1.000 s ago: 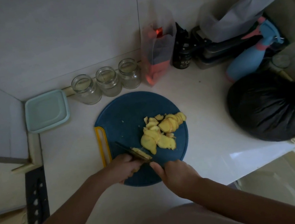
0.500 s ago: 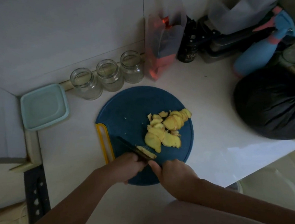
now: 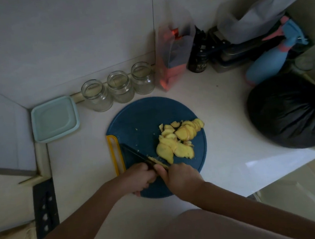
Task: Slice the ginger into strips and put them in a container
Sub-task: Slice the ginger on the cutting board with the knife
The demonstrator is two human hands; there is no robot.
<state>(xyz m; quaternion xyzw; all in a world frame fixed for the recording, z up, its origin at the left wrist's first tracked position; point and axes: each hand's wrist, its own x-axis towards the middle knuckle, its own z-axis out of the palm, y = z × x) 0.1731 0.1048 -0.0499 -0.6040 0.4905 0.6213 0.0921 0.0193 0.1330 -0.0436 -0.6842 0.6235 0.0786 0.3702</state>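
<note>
A knife [image 3: 137,155] is gripped in the right hand [image 3: 181,179], its blade laid across the near part of the blue cutting board [image 3: 144,117]. A small ginger piece [image 3: 156,160] lies against the blade. The left hand [image 3: 139,177] is curled beside that piece; whether it is grasped cannot be told. Cut ginger slices [image 3: 176,140] are heaped right of the board's middle. A pale green container [image 3: 54,119] is set on the surface [image 3: 222,131] left of the board.
</note>
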